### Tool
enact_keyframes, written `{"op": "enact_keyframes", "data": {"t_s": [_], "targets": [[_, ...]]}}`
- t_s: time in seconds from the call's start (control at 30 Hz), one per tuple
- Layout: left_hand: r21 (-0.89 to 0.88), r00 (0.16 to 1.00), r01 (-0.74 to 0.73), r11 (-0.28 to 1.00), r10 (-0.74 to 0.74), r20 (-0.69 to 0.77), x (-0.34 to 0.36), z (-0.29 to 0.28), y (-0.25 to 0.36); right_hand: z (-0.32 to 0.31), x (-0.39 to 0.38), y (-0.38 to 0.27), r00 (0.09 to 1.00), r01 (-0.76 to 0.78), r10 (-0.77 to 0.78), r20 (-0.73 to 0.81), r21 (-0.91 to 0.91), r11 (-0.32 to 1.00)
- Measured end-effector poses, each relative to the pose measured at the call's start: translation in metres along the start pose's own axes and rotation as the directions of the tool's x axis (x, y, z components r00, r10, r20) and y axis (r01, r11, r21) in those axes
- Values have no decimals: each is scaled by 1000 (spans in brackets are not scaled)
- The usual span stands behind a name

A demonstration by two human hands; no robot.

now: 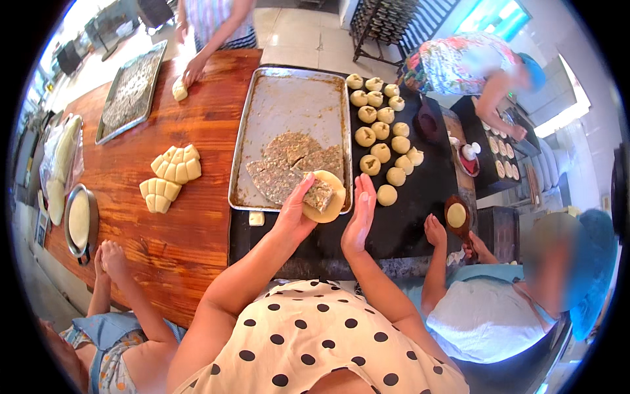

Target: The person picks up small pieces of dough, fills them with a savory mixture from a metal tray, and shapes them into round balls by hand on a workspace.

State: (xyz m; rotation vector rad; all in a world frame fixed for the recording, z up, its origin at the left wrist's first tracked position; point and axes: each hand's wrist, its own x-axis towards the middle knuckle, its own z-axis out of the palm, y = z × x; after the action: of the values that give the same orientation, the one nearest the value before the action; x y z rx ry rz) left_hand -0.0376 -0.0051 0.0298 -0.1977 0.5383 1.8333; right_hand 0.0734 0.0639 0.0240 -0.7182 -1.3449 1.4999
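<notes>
Wooden table (184,230), metal tray (239,164), tiled floor (295,33)

Open black counter (420,217) is left to the right of the right hand (359,220), bounded above by the rows of dough balls (382,131) and to the right by a co-worker's hand (434,230) at a wooden mould (457,217). Leftward, the way is barred by the metal tray (292,105) rim (its upper half lies bare). Beyond it, the wooden table (197,223) is interrupted only by cut dough pieces (170,177).
</notes>
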Motion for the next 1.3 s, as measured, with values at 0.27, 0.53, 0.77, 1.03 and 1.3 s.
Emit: {"op": "enact_keyframes", "data": {"t_s": [0.27,0.53,0.77,1.03,1.3], "targets": [[231,971,-236,944,238,19,-4,25,-48,14,0,6,908,-334,418,-34,546,768],[388,947,-313,867,316,58,-23,65,-51,18,9,-29,966,-185,230,-116,308,933],[222,978,-208,953,197,71,-11,66,-30,30,18,-34,986,-74,107,-126,240,968],[397,956,-290,871,286,69,-12,75,-35,28,19,-26,986,92,-60,-154,207,974],[355,970,-235,905,240,30,-7,69,-33,26,21,-8,975,142,-140,-170,-2,990]]}}
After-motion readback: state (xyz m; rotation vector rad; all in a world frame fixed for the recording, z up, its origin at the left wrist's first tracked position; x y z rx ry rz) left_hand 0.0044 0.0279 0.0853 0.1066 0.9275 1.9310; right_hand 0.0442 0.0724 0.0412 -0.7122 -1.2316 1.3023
